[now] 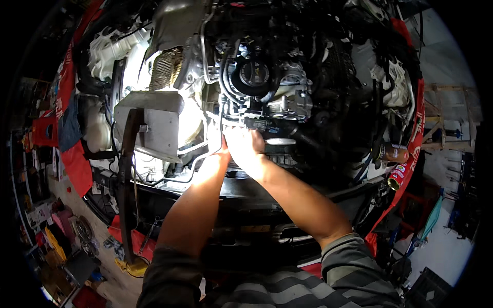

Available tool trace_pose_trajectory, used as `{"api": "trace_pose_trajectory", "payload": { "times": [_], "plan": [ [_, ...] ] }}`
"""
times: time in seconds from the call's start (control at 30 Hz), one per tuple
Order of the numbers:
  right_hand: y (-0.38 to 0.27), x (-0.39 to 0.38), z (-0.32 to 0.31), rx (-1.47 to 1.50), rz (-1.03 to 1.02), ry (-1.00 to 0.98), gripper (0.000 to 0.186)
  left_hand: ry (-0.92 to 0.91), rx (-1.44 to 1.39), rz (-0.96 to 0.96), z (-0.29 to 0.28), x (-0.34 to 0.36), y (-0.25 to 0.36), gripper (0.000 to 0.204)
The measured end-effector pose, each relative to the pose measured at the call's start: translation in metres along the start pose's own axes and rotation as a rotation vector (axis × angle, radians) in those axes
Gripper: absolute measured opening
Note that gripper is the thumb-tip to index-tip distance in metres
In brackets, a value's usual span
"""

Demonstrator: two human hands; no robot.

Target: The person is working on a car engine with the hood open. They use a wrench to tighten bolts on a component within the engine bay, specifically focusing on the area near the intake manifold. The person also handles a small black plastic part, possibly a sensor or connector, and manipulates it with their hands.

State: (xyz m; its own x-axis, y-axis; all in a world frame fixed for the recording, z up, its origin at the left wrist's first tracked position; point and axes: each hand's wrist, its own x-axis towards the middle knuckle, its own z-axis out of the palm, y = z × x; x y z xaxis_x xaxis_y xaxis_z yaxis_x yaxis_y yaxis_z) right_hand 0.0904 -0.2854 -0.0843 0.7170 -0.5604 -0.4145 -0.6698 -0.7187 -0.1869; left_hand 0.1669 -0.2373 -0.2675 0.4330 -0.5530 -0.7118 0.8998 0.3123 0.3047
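Both my arms reach into an open engine bay, and the hands meet near its middle. My right hand is curled, bright with glare, just below a black connector-like part. What its fingers close on is hidden. Beside it on the left, my left hand is partly covered and washed out by light, so its fingers do not show. A thin dark hose bends past the left wrist. Above the hands sit a round black cap and a silver metal housing.
A grey metal box-shaped cover lies left of the hands, with a long dark bar standing in front. Red covers drape both fenders. At the right edge rest a brown spray can and a red can.
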Motion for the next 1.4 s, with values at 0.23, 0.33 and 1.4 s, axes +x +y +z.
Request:
{"api": "trace_pose_trajectory", "payload": {
  "times": [0.23,0.33,1.4],
  "plan": [
    [0.034,0.015,0.075,0.752,-0.09,0.111,0.032,0.001,0.17,0.035,-0.033,0.026,0.005,0.023],
    [0.033,0.018,0.056,0.713,0.084,-0.115,0.039,0.311,0.113,0.142,-0.009,0.007,-0.015,0.022],
    [0.048,0.011,0.06,0.117,-0.085,0.249,0.017,0.23,0.307,-0.059,0.036,-0.043,-0.02,0.028]
  ]
}}
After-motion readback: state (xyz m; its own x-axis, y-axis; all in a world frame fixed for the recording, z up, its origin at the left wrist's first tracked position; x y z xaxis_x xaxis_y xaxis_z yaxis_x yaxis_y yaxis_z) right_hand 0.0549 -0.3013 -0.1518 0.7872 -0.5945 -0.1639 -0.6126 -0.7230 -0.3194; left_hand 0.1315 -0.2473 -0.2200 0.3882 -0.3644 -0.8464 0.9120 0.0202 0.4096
